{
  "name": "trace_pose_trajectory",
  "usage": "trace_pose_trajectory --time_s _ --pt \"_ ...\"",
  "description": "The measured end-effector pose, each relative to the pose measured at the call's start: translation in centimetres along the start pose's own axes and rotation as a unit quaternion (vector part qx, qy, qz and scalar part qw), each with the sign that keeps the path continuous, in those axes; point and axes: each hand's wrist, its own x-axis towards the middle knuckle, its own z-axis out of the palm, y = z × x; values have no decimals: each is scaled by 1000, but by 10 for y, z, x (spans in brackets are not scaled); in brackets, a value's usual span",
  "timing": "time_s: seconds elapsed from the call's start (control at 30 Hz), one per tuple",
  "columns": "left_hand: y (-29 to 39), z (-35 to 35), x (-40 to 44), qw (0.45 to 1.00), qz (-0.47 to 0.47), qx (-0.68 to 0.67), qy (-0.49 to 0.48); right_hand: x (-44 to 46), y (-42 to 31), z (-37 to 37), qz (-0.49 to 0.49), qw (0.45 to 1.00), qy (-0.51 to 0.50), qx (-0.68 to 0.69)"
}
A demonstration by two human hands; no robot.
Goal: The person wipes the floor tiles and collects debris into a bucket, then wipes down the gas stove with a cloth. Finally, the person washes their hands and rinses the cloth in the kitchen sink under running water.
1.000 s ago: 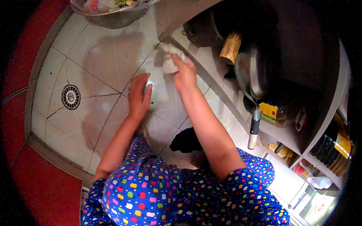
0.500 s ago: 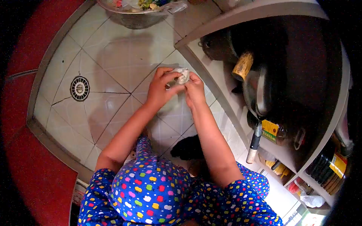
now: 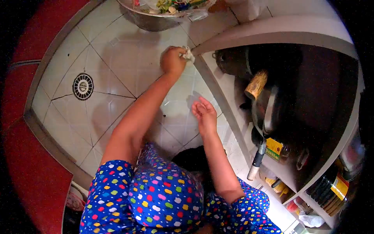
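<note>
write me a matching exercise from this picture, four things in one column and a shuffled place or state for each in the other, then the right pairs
Things
1. white wad
2. right hand
3. round drain cover
4. rounded container

Places and states
A. cut off by the picture's top edge
B. set in the tiled floor
C. gripped by the left hand
D. loosely curled, with nothing visible in its grasp

Right pairs
1-C
2-D
3-B
4-A
</note>
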Motion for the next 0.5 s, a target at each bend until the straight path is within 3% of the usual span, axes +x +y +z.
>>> trace_pose_trajectory --time_s 0.1,0.2,0.33,0.4,0.43,0.5 --pt "13 -5 8 993 21 109 -27 0 -4 -4 -9 1000 -1 -2" --pt "18 0 6 989 -6 135 -54 1 -10 1 -33 999 -16 -3" --pt "32 7 -19 998 -24 27 -52 5 -6 4 -35 999 -11 -5" --pt "31 19 -27 994 -93 -23 -58 6 -1 7 -34 999 -26 8" --pt "27 23 -28 998 -55 9 -27 5 3 7 -34 998 -39 22" --pt "27 20 -24 995 -56 62 -54 1 4 9 -29 999 -40 2"
